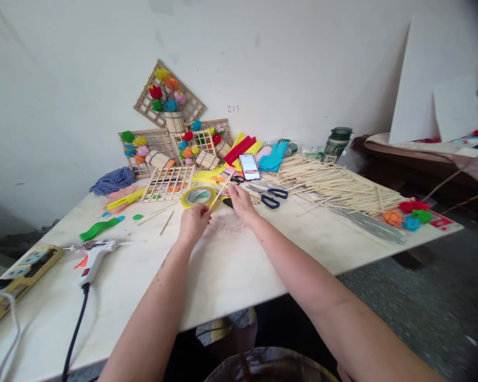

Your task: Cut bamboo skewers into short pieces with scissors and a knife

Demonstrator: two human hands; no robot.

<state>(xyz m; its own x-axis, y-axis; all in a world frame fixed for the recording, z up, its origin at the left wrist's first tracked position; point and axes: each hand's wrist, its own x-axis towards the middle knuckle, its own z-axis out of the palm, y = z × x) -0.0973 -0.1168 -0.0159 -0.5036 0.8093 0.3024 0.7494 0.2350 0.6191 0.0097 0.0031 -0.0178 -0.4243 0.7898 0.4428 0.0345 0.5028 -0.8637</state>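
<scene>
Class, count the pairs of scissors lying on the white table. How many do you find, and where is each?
2. Dark-blue-handled metal scissors lie just right of the right hand. Smaller black-handled scissors lie behind, near the yellow tape roll. More may hide under the craft clutter.

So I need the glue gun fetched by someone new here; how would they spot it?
On the white table, look to its near left side, beside the yellow power strip. The glue gun lies there: white, pistol-shaped, trailing a black cord, unlike the colourful scraps around it.

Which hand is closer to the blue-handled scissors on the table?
The right hand. It rests just left of the blue-handled scissors, almost beside them. The left hand is farther left, holding a thin wooden stick near the tape roll.
</scene>
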